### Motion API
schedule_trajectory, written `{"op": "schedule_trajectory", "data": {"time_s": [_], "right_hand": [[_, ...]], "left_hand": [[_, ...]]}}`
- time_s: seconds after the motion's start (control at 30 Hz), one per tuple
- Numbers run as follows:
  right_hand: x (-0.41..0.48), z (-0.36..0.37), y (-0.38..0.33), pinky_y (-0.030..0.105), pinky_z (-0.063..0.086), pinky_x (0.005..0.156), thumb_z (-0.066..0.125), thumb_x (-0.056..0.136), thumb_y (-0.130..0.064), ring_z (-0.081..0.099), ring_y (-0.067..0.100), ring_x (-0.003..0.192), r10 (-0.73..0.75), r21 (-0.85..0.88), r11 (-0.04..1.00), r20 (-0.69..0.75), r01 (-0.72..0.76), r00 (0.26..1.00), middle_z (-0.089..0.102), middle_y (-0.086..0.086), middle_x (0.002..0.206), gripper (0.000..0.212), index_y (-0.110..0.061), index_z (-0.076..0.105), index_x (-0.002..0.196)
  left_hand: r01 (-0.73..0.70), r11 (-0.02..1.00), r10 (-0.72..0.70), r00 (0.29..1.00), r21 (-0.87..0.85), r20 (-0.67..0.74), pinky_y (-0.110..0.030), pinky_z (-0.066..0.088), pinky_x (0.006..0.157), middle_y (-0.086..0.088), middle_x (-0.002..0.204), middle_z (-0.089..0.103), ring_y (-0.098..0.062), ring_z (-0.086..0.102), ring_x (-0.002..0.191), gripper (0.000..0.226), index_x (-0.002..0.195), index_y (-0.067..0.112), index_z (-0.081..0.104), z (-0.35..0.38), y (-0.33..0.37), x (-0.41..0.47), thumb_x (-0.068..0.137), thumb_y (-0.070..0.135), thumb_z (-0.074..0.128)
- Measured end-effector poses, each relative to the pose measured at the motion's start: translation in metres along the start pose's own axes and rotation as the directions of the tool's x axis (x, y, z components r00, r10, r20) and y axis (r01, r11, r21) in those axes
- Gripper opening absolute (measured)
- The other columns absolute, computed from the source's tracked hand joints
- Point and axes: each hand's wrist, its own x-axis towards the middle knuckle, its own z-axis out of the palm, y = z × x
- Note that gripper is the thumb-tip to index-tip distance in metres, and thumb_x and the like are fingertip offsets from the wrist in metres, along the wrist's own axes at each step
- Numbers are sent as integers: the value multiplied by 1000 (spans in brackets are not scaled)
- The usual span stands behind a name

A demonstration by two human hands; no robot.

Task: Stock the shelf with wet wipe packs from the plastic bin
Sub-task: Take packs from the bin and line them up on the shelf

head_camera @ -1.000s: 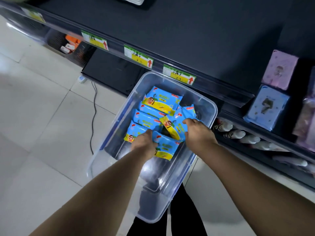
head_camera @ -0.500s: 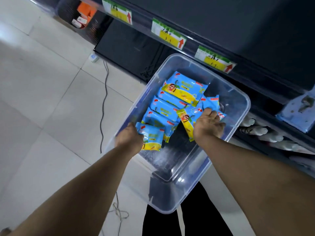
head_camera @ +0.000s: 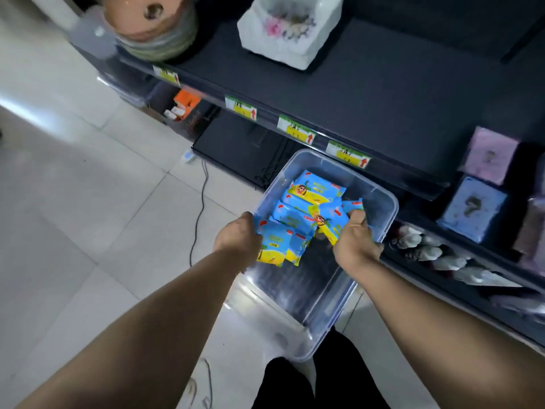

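Two packs [head_camera: 271,246] [head_camera: 327,224] higher in two hands [head_camera: 237,240] [head_camera: 355,243]

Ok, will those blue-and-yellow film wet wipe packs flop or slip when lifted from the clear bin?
Probably pliable: the blue-and-yellow wet wipe packs in the left hand hang by one edge. Likely light, since the right hand grips several at once. Their smooth film could let one slide out.
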Motion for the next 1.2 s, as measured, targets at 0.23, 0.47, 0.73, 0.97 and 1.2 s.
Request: {"op": "schedule_trajectory", "data": {"time_s": [0.23, 0.47, 0.73, 0.97, 1.2], "right_hand": [[-90, -68, 21, 45, 44, 91, 50, 83, -9, 57, 30, 108, -40, 138, 988, -197, 69, 980, 60, 6, 117, 40, -22, 41, 120], [-179, -131, 62, 40, 45, 90, 50, 81, -4, 54, 34, 111, 4, 289, 951, -373, 112, 928, 57, 11, 123, 49, -17, 46, 127], [-264, -208, 117, 34, 39, 81, 48, 86, 1, 51, 36, 102, 129, 312, 940, -701, 139, 701, 45, 17, 120, 46, -15, 51, 129], [-295, -275, 167, 40, 43, 80, 47, 86, 2, 48, 30, 104, 201, 318, 926, -869, 201, 452, 47, 10, 113, 45, -21, 50, 125], [-278, -342, 221, 37, 41, 81, 50, 91, -4, 47, 25, 108, 198, 319, 911, -895, 263, 399, 46, 5, 115, 28, -16, 50, 116]], "left_hand": [[-290, 953, 275, 949, -84, -152, -35, 40, 72, -14, 96, 59, -37, 58, 99, 17, 96, 12, 40, -60, 22, -64, 91, 18, 54], [-526, 819, 450, 837, -230, -313, -41, 49, 77, -14, 96, 64, -36, 60, 94, 16, 97, 8, 49, -92, 48, -113, 89, 19, 59], [-755, 619, 638, 644, -216, -422, -38, 47, 77, -10, 100, 61, -30, 58, 93, 19, 101, 7, 49, -117, 137, -193, 92, 22, 56], [-858, 433, 641, 509, -277, -574, -36, 46, 72, -4, 96, 60, -24, 56, 87, 17, 103, 6, 50, -133, 219, -253, 94, 20, 54], [-859, 400, 540, 502, -319, -675, -32, 41, 66, -3, 92, 58, -20, 55, 81, 16, 100, 5, 48, -148, 305, -275, 96, 20, 53]]}}
